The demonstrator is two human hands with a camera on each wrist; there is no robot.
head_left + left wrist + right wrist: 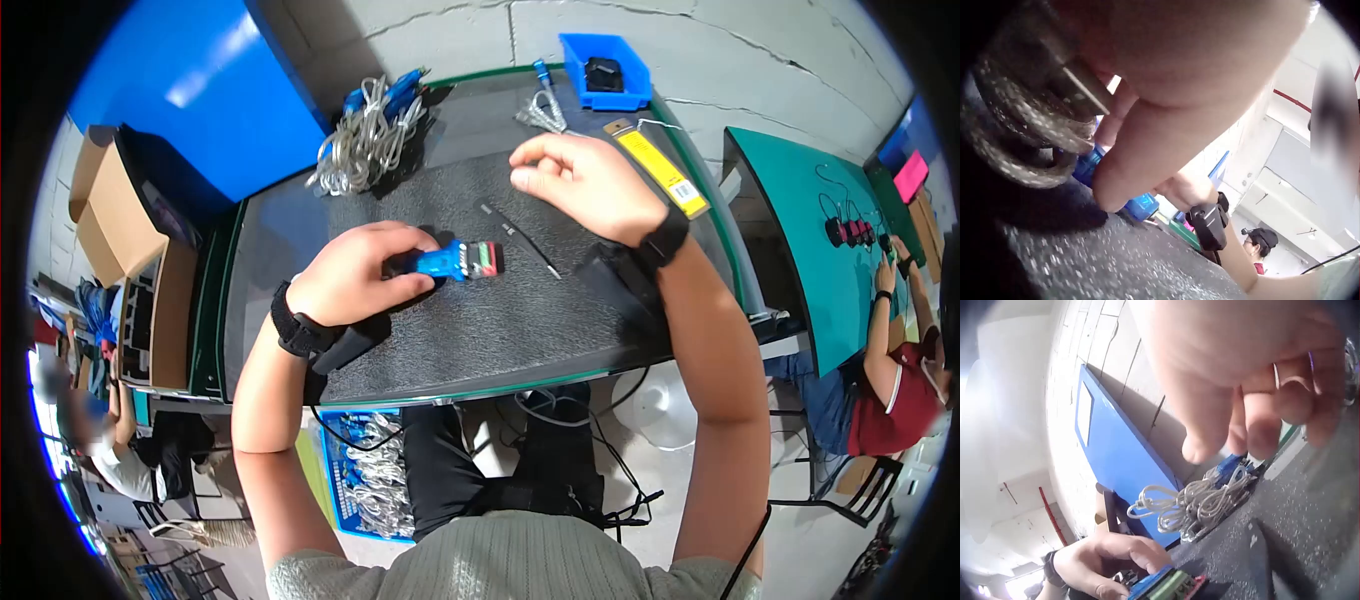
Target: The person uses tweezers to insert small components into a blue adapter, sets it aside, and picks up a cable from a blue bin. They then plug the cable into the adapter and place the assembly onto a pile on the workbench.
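Note:
My left hand [350, 280] rests on the dark speckled mat [480, 330] and grips a blue adapter [450, 261] by its back end. The adapter's green and red terminal end [486, 258] points right. From the right wrist the same adapter [1166, 587] shows low in the frame under the left hand's fingers [1116, 550]. My right hand [580, 180] hovers above the mat's far side with its fingers curled and tips together; nothing shows between them. A thin dark tool [520, 238] lies on the mat between the two hands.
A bundle of grey cables with blue plugs [370, 130] lies far left. A blue bin [605, 70], a single cable [545, 105] and a yellow-labelled pack [660, 165] sit at the far right. Cardboard boxes [130, 250] stand left of the table. Another person [900, 380] sits at a green table to the right.

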